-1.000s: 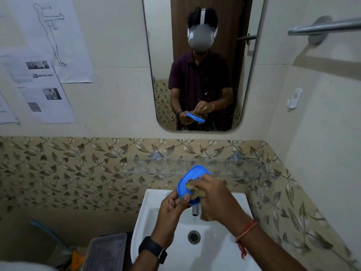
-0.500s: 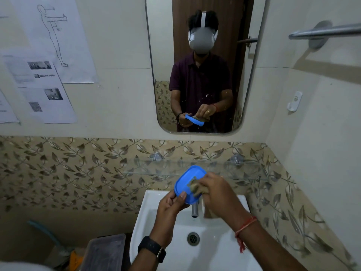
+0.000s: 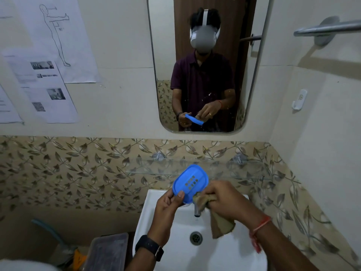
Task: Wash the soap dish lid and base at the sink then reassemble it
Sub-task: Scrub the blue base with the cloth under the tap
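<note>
one part in play: the blue soap dish piece (image 3: 190, 183), the one with the slots. can't tell if it's the lid or the base, and the other half isn't in view.

step, my read: scrub/wipe stage on this piece, task roughly early-to-mid. rinse, second part and reassembly all look undone.

grip:
- left hand (image 3: 168, 204) pinches the piece at its lower-left edge, thumb on the near face, fingers behind.
- right hand (image 3: 222, 200) has its fingers curled round a brown cloth (image 3: 220, 223), bunched end pressed to the piece's lower-right edge, loose tail hanging over the basin.

location: held in the air over the back of the sink (image 3: 148, 222), just above the tap (image 3: 197, 210), in front of the glass shelf (image 3: 234, 169). touching neither.

pose: slotted face tipped up toward the wearer. long axis runs lower left to upper right in the head view, rim raised at the far end.

next move likely needs the cloth run across the slotted face and rim, left pinch held firm against the push; wet plastic on a thin edge grip could slip. no stream visible at the tap, so a rinse would need it turned on.
</note>
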`<state>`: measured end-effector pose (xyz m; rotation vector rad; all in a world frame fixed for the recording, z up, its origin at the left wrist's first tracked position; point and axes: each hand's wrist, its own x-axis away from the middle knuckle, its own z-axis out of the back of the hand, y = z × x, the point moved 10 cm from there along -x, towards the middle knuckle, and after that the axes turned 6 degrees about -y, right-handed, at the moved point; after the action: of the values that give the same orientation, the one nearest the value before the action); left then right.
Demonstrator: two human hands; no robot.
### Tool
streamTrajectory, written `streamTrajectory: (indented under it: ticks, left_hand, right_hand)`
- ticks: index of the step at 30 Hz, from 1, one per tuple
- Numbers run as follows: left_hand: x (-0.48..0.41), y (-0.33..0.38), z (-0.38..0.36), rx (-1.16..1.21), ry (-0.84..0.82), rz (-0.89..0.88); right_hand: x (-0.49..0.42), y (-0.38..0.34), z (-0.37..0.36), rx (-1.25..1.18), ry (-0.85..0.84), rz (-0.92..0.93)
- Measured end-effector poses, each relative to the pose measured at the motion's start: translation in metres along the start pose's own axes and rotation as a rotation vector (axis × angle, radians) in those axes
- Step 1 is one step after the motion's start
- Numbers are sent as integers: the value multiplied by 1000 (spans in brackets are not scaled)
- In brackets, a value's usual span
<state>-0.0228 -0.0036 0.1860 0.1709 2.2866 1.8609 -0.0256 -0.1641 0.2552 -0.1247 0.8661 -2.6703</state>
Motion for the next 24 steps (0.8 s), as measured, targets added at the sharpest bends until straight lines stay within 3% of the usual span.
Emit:
streamTrajectory:
  ticks: [3,6,11,15,19,24]
  left_hand:
    - [0,1,3,-3,-4,2]
    - [0,-3,12,15,28,19]
    - [3,-17,25,29,59,44]
    - [5,-29,28,31,48,46]
    - [7,-49,28,42,14,69]
    - [6,-71,37,93,41,116]
  right_hand:
    - [8,29,28,-209,109,-103]
    - [23,72,33,-604,229,-231]
    - [48,172,-19,-1061,423,-537]
    - [62,249,-65,-1234,576,-687]
    - [53,297,-102,-1395,660,-749]
    - [15,309,-120,-1675,703,-623]
